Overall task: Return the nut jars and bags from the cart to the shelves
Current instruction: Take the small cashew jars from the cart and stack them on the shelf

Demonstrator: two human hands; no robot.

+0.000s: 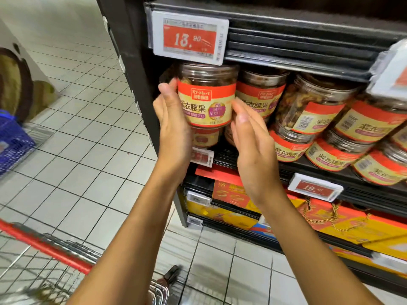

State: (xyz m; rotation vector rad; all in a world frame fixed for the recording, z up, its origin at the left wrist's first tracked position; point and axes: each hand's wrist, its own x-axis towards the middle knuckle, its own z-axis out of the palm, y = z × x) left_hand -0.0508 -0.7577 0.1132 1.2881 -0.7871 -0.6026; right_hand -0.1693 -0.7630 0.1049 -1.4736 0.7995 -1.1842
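Nut jar [207,100] — left hand [174,122] grips it — right hand [250,139] flat against its side

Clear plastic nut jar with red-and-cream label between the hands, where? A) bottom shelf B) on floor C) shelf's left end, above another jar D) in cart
C: the clear plastic jar with red-and-cream label is at the left end of the black shelf, above a lower jar.

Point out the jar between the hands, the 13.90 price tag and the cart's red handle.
jar between the hands [207,100], head view, front label.
13.90 price tag [190,38], head view, red panel.
cart handle [44,246], head view, red bar.
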